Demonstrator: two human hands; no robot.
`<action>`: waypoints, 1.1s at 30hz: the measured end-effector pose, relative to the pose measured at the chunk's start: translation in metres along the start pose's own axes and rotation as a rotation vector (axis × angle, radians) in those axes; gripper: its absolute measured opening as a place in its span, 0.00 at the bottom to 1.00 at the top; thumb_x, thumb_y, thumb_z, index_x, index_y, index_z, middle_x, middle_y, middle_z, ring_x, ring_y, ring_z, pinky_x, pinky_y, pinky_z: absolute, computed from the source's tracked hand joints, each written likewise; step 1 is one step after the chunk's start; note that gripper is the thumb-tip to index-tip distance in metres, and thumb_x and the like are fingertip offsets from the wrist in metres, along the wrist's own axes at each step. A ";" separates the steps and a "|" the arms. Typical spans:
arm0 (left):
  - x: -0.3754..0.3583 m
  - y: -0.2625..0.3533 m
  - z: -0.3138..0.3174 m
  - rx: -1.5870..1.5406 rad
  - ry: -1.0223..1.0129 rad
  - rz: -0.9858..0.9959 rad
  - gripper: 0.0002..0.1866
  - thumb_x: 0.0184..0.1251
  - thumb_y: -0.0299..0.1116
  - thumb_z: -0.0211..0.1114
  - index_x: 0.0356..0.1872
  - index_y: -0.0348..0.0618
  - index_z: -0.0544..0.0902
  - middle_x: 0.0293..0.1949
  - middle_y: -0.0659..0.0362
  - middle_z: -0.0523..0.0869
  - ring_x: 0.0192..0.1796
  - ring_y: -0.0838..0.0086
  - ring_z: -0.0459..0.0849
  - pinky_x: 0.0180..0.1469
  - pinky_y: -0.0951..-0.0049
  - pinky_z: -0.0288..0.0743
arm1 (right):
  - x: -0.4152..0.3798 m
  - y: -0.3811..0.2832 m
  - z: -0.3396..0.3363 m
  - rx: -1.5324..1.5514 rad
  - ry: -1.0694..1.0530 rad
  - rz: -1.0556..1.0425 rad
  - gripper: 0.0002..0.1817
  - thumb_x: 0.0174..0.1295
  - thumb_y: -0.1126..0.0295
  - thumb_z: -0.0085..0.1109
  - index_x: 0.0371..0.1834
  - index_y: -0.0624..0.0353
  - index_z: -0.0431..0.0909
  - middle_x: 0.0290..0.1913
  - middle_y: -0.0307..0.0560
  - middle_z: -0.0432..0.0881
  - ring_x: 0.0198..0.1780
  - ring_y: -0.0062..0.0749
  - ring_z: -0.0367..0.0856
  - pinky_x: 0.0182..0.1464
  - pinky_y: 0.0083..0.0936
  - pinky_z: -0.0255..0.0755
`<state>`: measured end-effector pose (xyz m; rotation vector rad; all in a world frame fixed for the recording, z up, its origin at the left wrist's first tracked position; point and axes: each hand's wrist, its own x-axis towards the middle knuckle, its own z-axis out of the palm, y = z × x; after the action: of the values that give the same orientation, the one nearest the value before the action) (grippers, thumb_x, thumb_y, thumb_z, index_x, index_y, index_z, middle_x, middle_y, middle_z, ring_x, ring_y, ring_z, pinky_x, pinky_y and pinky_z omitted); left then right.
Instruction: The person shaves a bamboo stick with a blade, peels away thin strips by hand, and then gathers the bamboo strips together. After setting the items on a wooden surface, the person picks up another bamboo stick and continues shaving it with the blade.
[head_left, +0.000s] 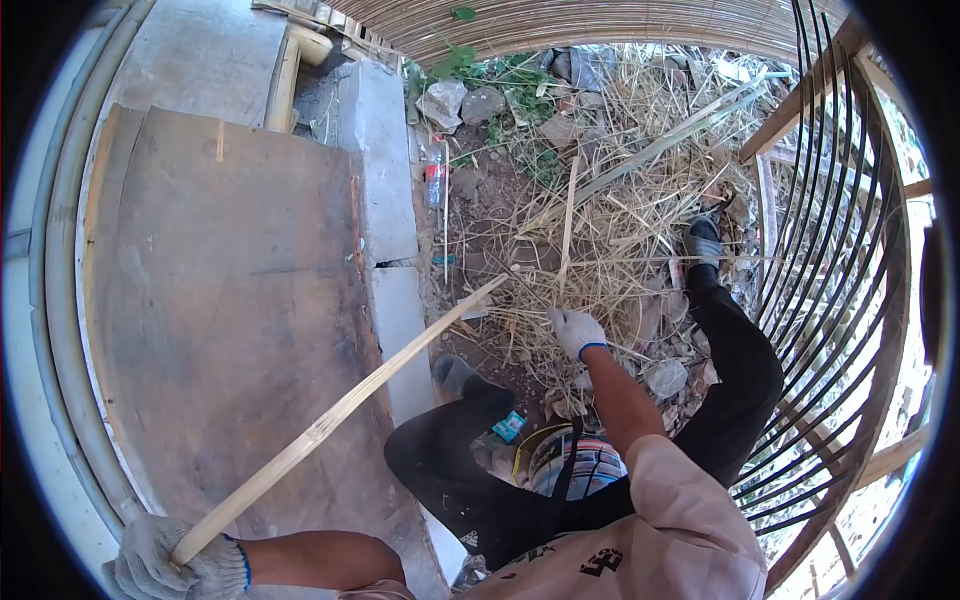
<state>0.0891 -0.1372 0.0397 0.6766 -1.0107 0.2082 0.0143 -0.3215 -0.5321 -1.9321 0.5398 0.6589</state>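
The left hand (172, 562) is clamped on a strip (345, 408) — the right hand (578, 331), over straw (625, 235), I cannot tell.

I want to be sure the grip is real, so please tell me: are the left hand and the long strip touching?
Touching. The head view shows the lower end of the long strip lying against the gloved left hand.

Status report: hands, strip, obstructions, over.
Left hand gripping long pale strip near one end. Right hand at the loose shavings, grip unclear. Shavings clutter ground ahead.
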 end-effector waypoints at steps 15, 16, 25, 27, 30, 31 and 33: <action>0.020 0.096 -0.084 0.141 0.238 -0.031 0.18 0.72 0.25 0.60 0.22 0.55 0.66 0.16 0.74 0.63 0.14 0.88 0.59 0.19 0.85 0.56 | 0.011 -0.031 -0.009 0.004 -0.059 0.075 0.46 0.79 0.34 0.30 0.57 0.70 0.85 0.56 0.75 0.85 0.63 0.68 0.82 0.71 0.51 0.71; 0.023 0.091 -0.082 0.140 0.240 -0.029 0.18 0.72 0.25 0.60 0.22 0.55 0.66 0.16 0.74 0.63 0.14 0.88 0.59 0.19 0.85 0.56 | 0.003 -0.041 -0.011 -0.027 -0.038 0.017 0.45 0.80 0.35 0.30 0.55 0.69 0.86 0.55 0.74 0.86 0.62 0.69 0.83 0.69 0.53 0.72; 0.030 0.071 -0.067 0.131 -0.025 -0.341 0.15 0.74 0.28 0.58 0.25 0.53 0.68 0.18 0.74 0.70 0.17 0.92 0.66 0.23 0.92 0.57 | 0.017 0.006 0.011 0.005 0.034 0.021 0.40 0.81 0.39 0.32 0.54 0.62 0.88 0.54 0.71 0.86 0.58 0.70 0.84 0.66 0.54 0.73; 0.030 0.081 -0.068 1.101 0.547 0.311 0.16 0.75 0.27 0.57 0.24 0.54 0.67 0.16 0.74 0.67 0.15 0.92 0.65 0.19 0.89 0.56 | 0.022 0.007 0.005 -0.046 -0.088 0.092 0.40 0.81 0.38 0.31 0.61 0.62 0.85 0.55 0.71 0.87 0.60 0.68 0.84 0.67 0.53 0.74; 0.037 0.090 -0.076 0.044 0.115 -0.263 0.18 0.76 0.27 0.57 0.23 0.55 0.66 0.14 0.73 0.65 0.13 0.91 0.63 0.16 0.84 0.53 | 0.003 0.010 -0.002 -0.075 -0.067 0.019 0.48 0.78 0.32 0.32 0.52 0.73 0.86 0.52 0.79 0.85 0.60 0.70 0.83 0.68 0.53 0.73; 0.039 0.061 -0.058 0.095 0.108 -0.254 0.19 0.78 0.30 0.57 0.22 0.55 0.65 0.12 0.74 0.59 0.12 0.88 0.55 0.15 0.81 0.47 | -0.020 -0.005 -0.017 -0.033 -0.081 -0.001 0.51 0.78 0.31 0.32 0.51 0.79 0.85 0.52 0.83 0.84 0.61 0.71 0.83 0.68 0.53 0.73; 0.018 0.015 -0.070 0.090 0.123 -0.334 0.20 0.78 0.31 0.56 0.21 0.56 0.63 0.13 0.74 0.59 0.12 0.87 0.55 0.16 0.80 0.47 | -0.021 0.013 0.004 -0.026 -0.053 0.095 0.51 0.78 0.31 0.32 0.51 0.79 0.85 0.52 0.83 0.84 0.61 0.71 0.83 0.67 0.54 0.73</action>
<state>0.1413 -0.0852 0.0363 0.8921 -0.7608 0.0027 -0.0105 -0.3212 -0.5281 -1.9163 0.5957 0.7791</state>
